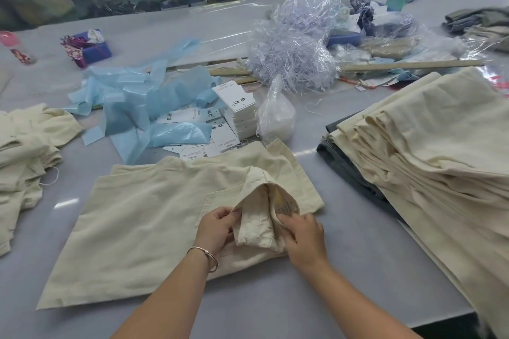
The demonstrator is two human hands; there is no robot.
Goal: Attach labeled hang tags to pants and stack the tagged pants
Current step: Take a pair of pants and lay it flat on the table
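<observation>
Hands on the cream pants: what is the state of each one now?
Left hand: grips the folded-up cream corduroy pants waistband.
Right hand: grips the same waistband.

White hang tags [234, 107] stacked mid-table are showing two large black brush-style Chinese characters, not clearly legible; small print beneath is blurring out. Sewn label [286, 205] inside the turned-up waistband is carrying tiny print, unreadable.

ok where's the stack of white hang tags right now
In the head view, the white hang tags sit mid-table, just beyond the cream pants, between the blue plastic scraps and a clear bag.
</observation>
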